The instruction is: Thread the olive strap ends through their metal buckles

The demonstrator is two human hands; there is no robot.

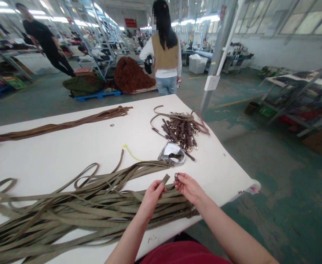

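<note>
My left hand (154, 193) is closed on an olive webbing strap (165, 179), pinched near its end, which points up and to the right. Just to the right, my right hand (187, 186) pinches a small dark buckle (176, 176) between thumb and fingers. Strap end and buckle are close together but apart. Beneath both hands lies a long bundle of olive straps (95, 216) spread across the white table (139, 135). A clear plastic bag (172, 153) of small dark pieces sits just beyond my hands.
Behind the bag is a pile of brown straps with metal hardware (181, 130). A brown strap bundle (59, 126) runs along the far left. A yellow-green tie (132, 152) and a small ring (112, 125) lie on the table. A person (165, 51) stands beyond the far edge; another person (44, 36) is farther left.
</note>
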